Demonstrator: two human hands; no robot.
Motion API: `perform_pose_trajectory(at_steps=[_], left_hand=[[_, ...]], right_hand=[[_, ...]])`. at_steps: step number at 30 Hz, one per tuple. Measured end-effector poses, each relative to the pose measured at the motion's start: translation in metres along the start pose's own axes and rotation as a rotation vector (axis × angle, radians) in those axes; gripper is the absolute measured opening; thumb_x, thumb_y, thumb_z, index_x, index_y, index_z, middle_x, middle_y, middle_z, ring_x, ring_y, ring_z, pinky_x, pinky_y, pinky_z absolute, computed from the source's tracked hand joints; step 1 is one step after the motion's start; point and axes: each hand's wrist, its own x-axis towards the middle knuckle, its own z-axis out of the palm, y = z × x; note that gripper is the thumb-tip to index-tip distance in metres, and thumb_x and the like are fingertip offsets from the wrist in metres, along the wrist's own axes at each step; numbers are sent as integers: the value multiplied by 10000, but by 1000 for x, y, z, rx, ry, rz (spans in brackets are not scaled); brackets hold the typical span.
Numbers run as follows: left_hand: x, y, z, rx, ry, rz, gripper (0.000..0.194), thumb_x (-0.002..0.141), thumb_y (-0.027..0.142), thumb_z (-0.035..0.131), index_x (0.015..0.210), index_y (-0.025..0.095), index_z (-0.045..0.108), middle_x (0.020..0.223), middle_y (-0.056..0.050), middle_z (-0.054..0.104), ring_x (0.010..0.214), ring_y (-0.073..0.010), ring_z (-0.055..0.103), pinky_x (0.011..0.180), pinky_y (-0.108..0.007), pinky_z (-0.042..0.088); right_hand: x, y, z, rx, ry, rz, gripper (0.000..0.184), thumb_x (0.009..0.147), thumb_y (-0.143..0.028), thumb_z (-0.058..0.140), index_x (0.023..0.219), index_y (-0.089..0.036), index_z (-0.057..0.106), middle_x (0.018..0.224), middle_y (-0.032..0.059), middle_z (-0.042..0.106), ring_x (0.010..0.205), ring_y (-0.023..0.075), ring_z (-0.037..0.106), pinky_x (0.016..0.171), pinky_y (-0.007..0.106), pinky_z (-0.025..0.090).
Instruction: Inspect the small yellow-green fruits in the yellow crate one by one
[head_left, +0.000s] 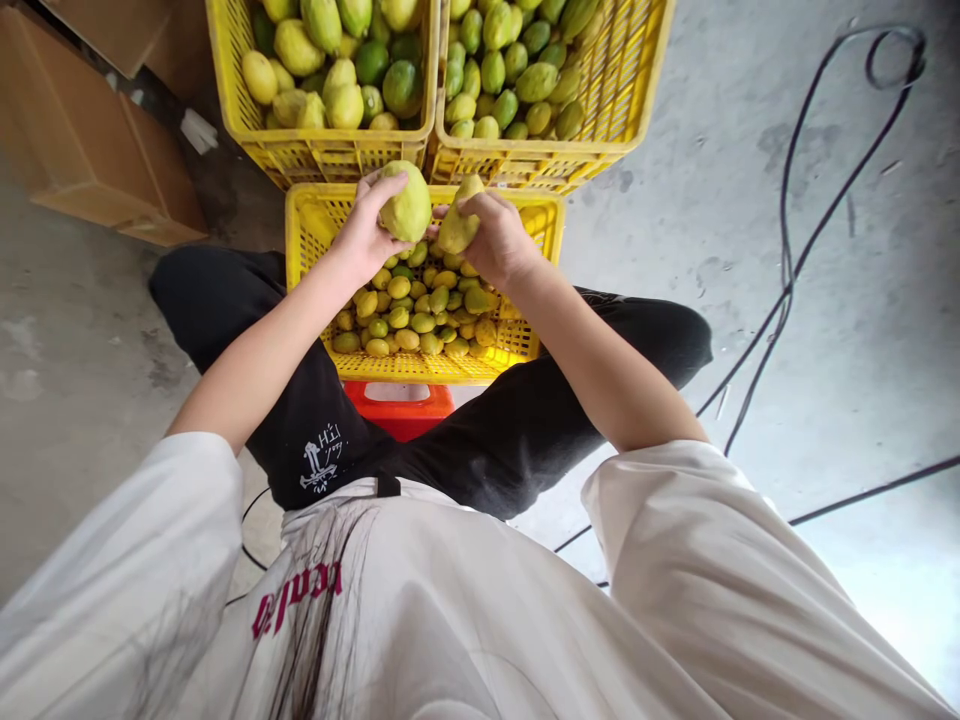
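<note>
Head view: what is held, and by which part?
Left hand holds the rounder fruit by its left side; right hand holds the narrower fruit by its right side.

Cardboard boxes (90, 140), brown, at upper left on grey concrete floor (847, 330). Black cable (787, 220) on floor at right, looped at upper end, strands crossing.

Both hands (366, 226) (496, 236) raised, fingers curled

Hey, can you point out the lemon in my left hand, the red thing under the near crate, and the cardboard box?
Lemon in left hand (407, 207): head view, middle of the fruit.
Red object (411, 421): head view, front below its opening.
Cardboard box (90, 150): head view, its broad side.
</note>
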Motion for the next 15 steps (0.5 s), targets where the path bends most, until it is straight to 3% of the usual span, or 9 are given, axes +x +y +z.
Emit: perform_pose_trajectory(at_steps=[5, 10, 15], left_hand=[[2, -1, -5, 69, 1, -34, 137, 1094, 349, 653, 1037, 226, 630, 919, -43, 670, 1163, -250, 747, 929, -328, 643], [1, -2, -4, 162, 38, -43, 83, 1065, 292, 620, 1005, 235, 621, 942, -35, 676, 1307, -268, 717, 993, -340, 635], [2, -5, -3, 209, 24, -125, 116, 1070, 301, 610, 1092, 194, 650, 1048, -73, 704, 1428, -353, 676, 1109, -470, 604]], right_hand=[[-7, -3, 2, 18, 102, 24, 288, 893, -196, 770, 908, -288, 498, 804, -40, 581, 779, 166, 616, 769, 293, 608], [-11, -6, 5, -43, 64, 133, 226, 950, -106, 649, 857, -265, 517, 746, -20, 580, 714, 156, 630, 669, 264, 566], [-12, -4, 1, -207, -30, 116, 199, 963, -168, 725, 883, -252, 564, 682, -45, 550, 617, 142, 562, 555, 249, 474]])
